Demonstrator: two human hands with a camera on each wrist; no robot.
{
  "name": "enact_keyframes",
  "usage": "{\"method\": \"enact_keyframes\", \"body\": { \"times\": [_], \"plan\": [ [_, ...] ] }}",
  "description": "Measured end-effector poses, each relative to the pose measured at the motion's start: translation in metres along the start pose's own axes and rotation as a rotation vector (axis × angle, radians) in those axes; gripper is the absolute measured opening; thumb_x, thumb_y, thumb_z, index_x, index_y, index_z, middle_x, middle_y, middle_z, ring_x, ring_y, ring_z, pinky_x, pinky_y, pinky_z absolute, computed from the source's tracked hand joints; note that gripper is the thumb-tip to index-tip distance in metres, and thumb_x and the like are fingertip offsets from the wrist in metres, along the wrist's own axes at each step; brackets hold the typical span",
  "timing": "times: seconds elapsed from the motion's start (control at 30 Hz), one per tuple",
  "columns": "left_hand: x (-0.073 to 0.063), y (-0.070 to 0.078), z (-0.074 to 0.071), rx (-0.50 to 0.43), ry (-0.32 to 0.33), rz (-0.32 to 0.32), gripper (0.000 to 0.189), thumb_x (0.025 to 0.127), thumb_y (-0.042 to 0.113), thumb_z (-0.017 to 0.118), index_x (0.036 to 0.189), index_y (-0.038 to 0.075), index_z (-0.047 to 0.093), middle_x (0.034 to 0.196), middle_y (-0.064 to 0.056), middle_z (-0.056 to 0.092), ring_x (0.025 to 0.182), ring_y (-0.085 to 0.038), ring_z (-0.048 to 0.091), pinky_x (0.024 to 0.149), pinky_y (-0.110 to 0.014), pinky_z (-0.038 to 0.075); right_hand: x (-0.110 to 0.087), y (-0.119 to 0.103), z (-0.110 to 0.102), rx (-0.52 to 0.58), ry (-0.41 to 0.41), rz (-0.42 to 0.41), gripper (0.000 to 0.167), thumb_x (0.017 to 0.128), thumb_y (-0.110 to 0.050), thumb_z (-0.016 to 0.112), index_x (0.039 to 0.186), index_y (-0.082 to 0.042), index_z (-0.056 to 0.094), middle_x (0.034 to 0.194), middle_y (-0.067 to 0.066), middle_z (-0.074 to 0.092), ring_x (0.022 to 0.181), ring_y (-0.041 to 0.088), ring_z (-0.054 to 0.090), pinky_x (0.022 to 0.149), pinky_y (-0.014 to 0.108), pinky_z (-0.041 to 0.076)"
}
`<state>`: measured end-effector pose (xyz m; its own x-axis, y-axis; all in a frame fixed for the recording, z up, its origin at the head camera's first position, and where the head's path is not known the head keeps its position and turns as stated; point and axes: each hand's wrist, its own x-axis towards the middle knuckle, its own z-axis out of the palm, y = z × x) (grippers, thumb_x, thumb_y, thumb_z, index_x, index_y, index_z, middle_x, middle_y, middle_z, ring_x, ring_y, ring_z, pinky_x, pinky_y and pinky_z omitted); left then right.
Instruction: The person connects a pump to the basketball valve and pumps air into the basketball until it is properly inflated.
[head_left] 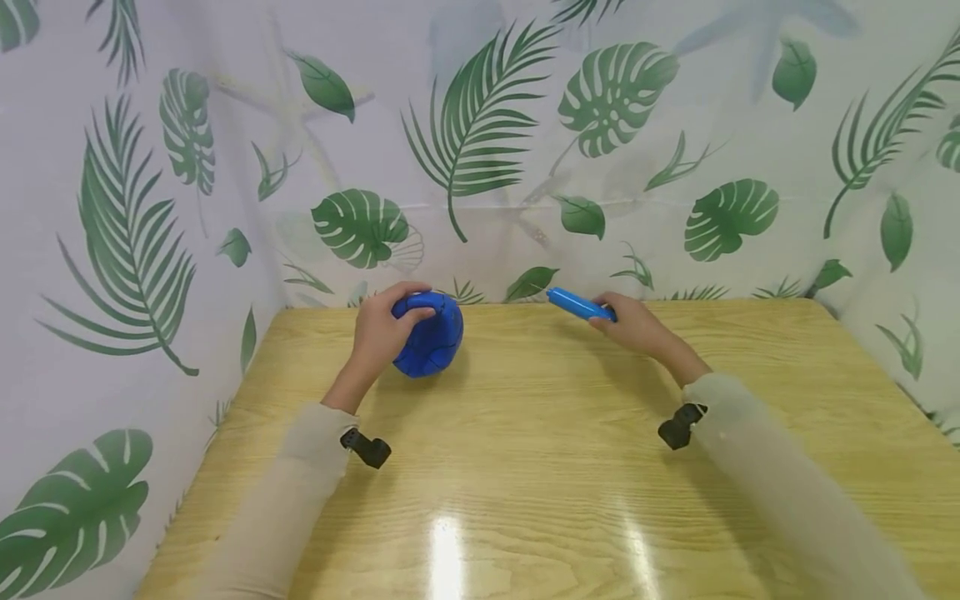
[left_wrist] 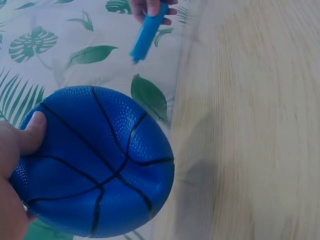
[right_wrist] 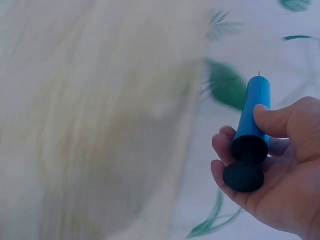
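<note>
A blue ball (left_wrist: pixel 100 165) with black basketball lines looks partly deflated, its side sunken in the left wrist view. My left hand (head_left: pixel 386 325) grips its edge, thumb on one face, above the far left part of the table. To the right, my right hand (head_left: pixel 630 323) holds a small blue hand pump (right_wrist: pixel 254 112) by its barrel. The pump has a black end cap and handle knob, and a thin needle (right_wrist: pixel 259 73) sticks out of its tip. In the head view the needle end points left, toward the ball, with a gap between them.
Both hands are over a light wood table (head_left: pixel 510 450). A white cloth (head_left: pixel 510 108) printed with green leaves hangs behind the table and along its sides. A black wrist camera (head_left: pixel 367 448) is strapped on the left sleeve, another camera (head_left: pixel 681 427) on the right.
</note>
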<state>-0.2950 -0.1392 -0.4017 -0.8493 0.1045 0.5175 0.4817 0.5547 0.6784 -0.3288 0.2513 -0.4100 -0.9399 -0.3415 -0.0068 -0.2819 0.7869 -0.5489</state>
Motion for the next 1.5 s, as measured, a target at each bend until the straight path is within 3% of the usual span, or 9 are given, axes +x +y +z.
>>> {"method": "enact_keyframes", "body": {
  "times": [0.13,0.33,0.43,0.53,0.7,0.87,1.13,1.3,1.5],
  "plan": [
    [0.0,0.001,0.016,0.047,0.03,0.073,0.029,0.089,0.017,0.079,0.118,0.011,0.076,0.116,-0.011,0.076,0.113,-0.03,0.071,0.099,-0.047,0.055,-0.007,-0.021,-0.001,0.184,-0.002,-0.055,0.041,0.108,-0.016,0.052,0.139,0.01,0.048,0.111,0.028,0.064,0.094,0.032,0.065,0.08,0.04,0.053],
    [-0.002,0.0,0.036,0.183,0.147,0.263,0.027,0.085,0.015,0.082,0.112,0.01,0.079,0.103,-0.008,0.079,0.096,-0.026,0.075,0.091,-0.047,0.055,-0.024,-0.05,-0.002,0.397,-0.005,-0.112,0.045,0.11,-0.021,0.048,0.147,0.003,0.042,0.109,0.022,0.063,0.082,0.02,0.061,0.067,0.03,0.05],
    [-0.002,-0.001,0.042,0.255,0.193,0.322,0.026,0.084,0.015,0.082,0.11,0.01,0.08,0.099,-0.008,0.08,0.091,-0.026,0.075,0.089,-0.047,0.054,-0.031,-0.06,0.002,0.465,-0.029,-0.129,0.044,0.11,-0.022,0.047,0.147,0.001,0.042,0.104,0.017,0.06,0.076,0.016,0.055,0.063,0.029,0.046],
    [-0.004,-0.001,0.045,0.296,0.2,0.347,0.025,0.084,0.015,0.083,0.108,0.009,0.08,0.096,-0.008,0.08,0.089,-0.026,0.076,0.09,-0.048,0.054,-0.036,-0.067,0.009,0.449,-0.039,-0.142,0.043,0.11,-0.023,0.049,0.146,0.0,0.045,0.102,0.015,0.059,0.08,0.021,0.053,0.066,0.029,0.045],
    [-0.006,0.0,0.047,0.323,0.155,0.35,0.024,0.085,0.017,0.082,0.108,0.009,0.079,0.094,-0.008,0.079,0.088,-0.027,0.074,0.089,-0.047,0.054,-0.043,-0.072,0.019,0.427,-0.028,-0.148,0.043,0.108,-0.023,0.053,0.145,-0.002,0.05,0.102,0.017,0.059,0.084,0.023,0.054,0.07,0.029,0.046],
    [-0.007,0.005,0.048,0.322,0.069,0.297,0.027,0.088,0.021,0.08,0.112,0.011,0.077,0.099,-0.008,0.077,0.095,-0.028,0.073,0.092,-0.046,0.055,-0.046,-0.076,0.021,0.466,-0.029,-0.139,0.036,0.106,-0.02,0.056,0.136,-0.001,0.057,0.091,0.012,0.06,0.064,0.015,0.049,0.056,0.026,0.043],
    [-0.007,0.007,0.047,0.335,-0.046,0.195,0.033,0.08,0.028,0.086,0.106,0.012,0.075,0.112,-0.005,0.072,0.107,-0.027,0.069,0.095,-0.043,0.057,-0.046,-0.085,0.022,0.276,0.032,-0.152,0.036,0.097,-0.03,0.072,0.125,-0.008,0.069,0.102,0.011,0.067,0.084,0.026,0.055,0.071,0.032,0.047],
    [-0.007,0.002,0.049,0.329,-0.078,0.195,0.03,0.08,0.028,0.087,0.102,0.012,0.073,0.11,-0.003,0.076,0.107,-0.026,0.07,0.095,-0.042,0.057,-0.047,-0.086,0.018,0.17,0.018,-0.157,0.039,0.097,-0.032,0.071,0.127,-0.008,0.068,0.111,0.011,0.069,0.09,0.025,0.057,0.076,0.035,0.047],
    [-0.006,-0.006,0.049,0.326,-0.094,0.188,0.031,0.081,0.027,0.086,0.109,0.017,0.077,0.106,-0.003,0.075,0.104,-0.026,0.071,0.091,-0.044,0.058,-0.044,-0.082,0.017,0.075,-0.014,-0.186,0.041,0.099,-0.031,0.069,0.129,-0.003,0.067,0.114,0.013,0.071,0.091,0.022,0.061,0.08,0.037,0.049]
  ]
}}
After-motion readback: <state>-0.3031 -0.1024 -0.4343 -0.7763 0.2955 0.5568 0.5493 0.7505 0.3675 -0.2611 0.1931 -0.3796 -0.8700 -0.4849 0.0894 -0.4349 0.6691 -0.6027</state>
